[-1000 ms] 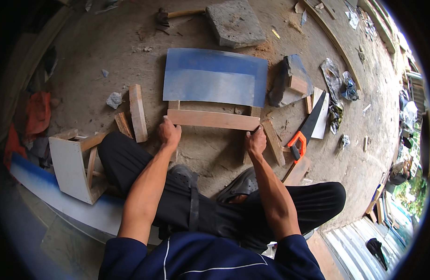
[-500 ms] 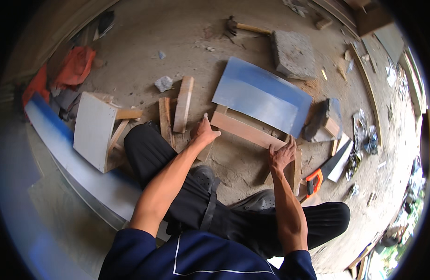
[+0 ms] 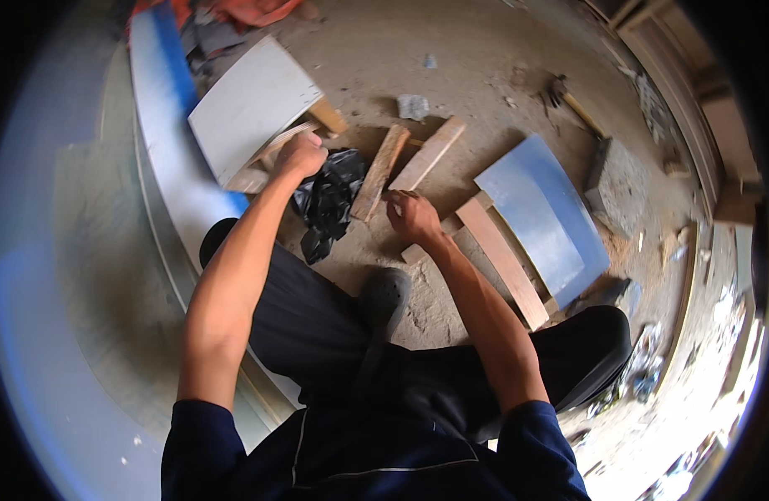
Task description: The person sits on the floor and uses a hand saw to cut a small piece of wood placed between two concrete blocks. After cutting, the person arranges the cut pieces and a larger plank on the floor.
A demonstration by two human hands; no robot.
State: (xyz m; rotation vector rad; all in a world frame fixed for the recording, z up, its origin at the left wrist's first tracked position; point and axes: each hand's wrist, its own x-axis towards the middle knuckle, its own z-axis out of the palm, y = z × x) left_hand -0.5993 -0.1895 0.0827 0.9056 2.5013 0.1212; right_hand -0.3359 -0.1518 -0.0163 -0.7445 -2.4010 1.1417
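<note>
Reaching forward, left hand [image 3: 299,155] fisted on wood strip [image 3: 263,159], right hand [image 3: 414,215] curled.

Floor [image 3: 451,50]: bare grey concrete, dusty, strewn with sawdust and chips.
Stone slab [image 3: 622,179]: grey, just right of the blue panel [image 3: 543,217].
Timber lengths [image 3: 685,125]: stacked beyond the slab, far right.
Light: daylight, brightest lower right.

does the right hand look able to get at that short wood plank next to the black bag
Probably yes: the right hand sits right beside the short wood plank, fingertips near its lower end, and nothing lies between them.
</note>
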